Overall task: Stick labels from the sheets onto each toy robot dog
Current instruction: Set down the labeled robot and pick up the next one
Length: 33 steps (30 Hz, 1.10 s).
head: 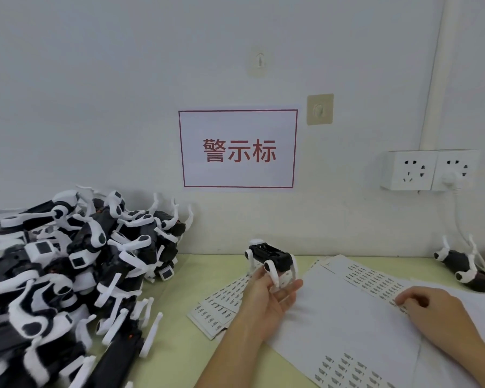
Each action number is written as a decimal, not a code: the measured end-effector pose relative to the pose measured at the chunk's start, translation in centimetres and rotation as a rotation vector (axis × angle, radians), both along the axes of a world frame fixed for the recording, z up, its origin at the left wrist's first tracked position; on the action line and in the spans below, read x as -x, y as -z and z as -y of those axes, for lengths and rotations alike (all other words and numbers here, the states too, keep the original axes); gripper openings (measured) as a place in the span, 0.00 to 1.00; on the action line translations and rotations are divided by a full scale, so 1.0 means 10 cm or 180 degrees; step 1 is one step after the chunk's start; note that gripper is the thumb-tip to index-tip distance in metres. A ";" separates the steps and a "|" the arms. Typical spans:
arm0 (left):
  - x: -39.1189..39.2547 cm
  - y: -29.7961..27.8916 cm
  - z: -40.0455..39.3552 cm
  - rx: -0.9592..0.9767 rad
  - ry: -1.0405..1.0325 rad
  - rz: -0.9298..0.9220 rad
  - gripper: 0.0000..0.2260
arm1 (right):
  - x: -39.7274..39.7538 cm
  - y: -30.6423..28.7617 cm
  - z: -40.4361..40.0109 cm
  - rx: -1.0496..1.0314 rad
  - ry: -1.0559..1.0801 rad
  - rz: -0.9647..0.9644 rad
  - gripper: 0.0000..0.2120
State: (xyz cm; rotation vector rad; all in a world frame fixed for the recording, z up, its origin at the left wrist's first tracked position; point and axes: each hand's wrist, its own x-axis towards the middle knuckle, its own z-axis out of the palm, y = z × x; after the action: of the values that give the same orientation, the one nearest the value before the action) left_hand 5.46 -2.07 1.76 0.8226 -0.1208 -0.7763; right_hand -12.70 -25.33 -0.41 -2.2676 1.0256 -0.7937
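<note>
My left hand (269, 298) holds up a black-and-white toy robot dog (272, 257) by its legs, the dog lying upside down with its belly showing. My right hand (431, 309) rests on the large white label sheet (347, 317), its fingertips curled down on a row of small printed labels (375, 281). More label strips (221, 306) lie under my left wrist. Whether a label is pinched I cannot tell.
A big heap of black-and-white toy dogs (67, 275) fills the left of the pale green table (174, 345). One dog (465, 264) lies on its back at the far right by the wall. Wall sockets (429, 170) with a plugged cable hang above it.
</note>
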 end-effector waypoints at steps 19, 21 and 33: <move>0.13 -0.04 0.02 -0.0256 -0.0343 0.0372 0.20 | -0.01 0.02 -0.22 0.0691 -0.0818 -0.0914 0.10; 0.14 -0.03 0.03 -0.0361 -0.0449 0.0374 0.21 | -0.01 0.01 -0.26 0.0571 -0.0867 -0.0742 0.11; 0.30 -0.03 -0.09 -0.0572 -0.0446 0.0390 0.20 | 0.03 -0.14 -0.40 0.0313 -0.0995 -0.1420 0.21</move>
State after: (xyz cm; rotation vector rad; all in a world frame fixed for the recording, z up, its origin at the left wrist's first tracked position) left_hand 2.46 -1.15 2.05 1.0385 -0.1021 -0.6105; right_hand -12.99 -21.28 1.00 -2.6715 0.7905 -0.2144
